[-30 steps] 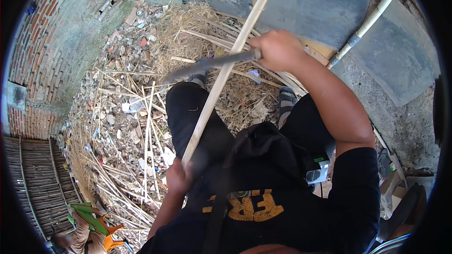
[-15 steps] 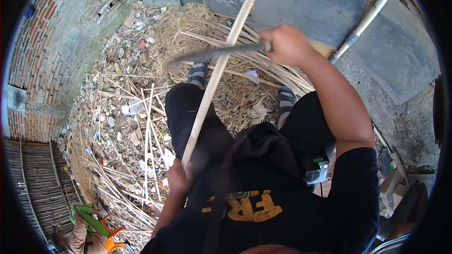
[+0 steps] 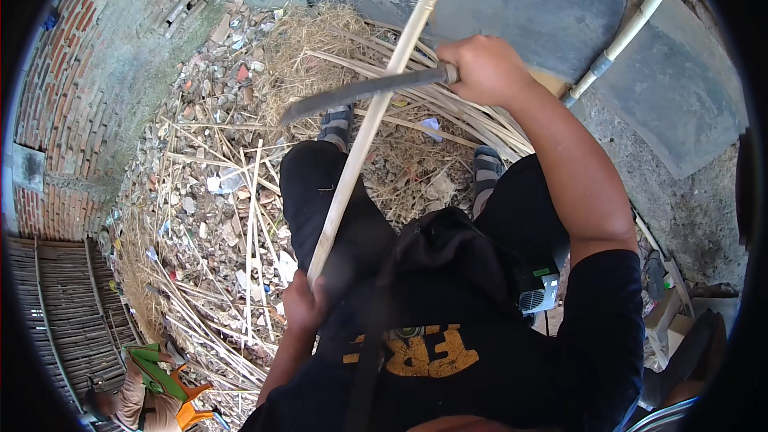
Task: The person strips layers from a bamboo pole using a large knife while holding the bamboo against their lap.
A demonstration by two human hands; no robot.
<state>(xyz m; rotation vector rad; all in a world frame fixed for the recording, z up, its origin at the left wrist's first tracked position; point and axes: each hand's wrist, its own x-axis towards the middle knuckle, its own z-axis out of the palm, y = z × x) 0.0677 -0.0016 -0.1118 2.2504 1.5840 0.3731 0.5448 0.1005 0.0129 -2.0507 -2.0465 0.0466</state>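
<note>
Head view shows a long, pale bamboo strip (image 3: 364, 140) held aslant in front of the body, its lower end closed in the grip of the left hand (image 3: 302, 302) beside the left thigh, its upper end pointed up and away to the right. Part of the black trousers (image 3: 308, 184) is crossed by it.

By the right hand (image 3: 490, 72), a dark, slightly curved machete (image 3: 336, 98) is held; its handle is wrapped tightly by that grip, and its blade is pointed leftward. The strip is crossed by the blade above its middle; whether the edge is sunk into the bamboo cannot be told.

Below the blade, 2 feet in grey-strapped sandals (image 3: 486, 172) are planted on rubble-strewn ground (image 3: 212, 192). More bamboo strips (image 3: 472, 120) are heaped near the right foot, and others are scattered at the left. Beyond the left foot, a mound of fine shavings (image 3: 304, 56) is piled.

At the left, the space is bounded by a brick wall (image 3: 72, 96) and a slatted fence (image 3: 60, 304). Another person (image 3: 132, 404) is seen at lower left, beside an orange plastic chair (image 3: 192, 414).
</note>
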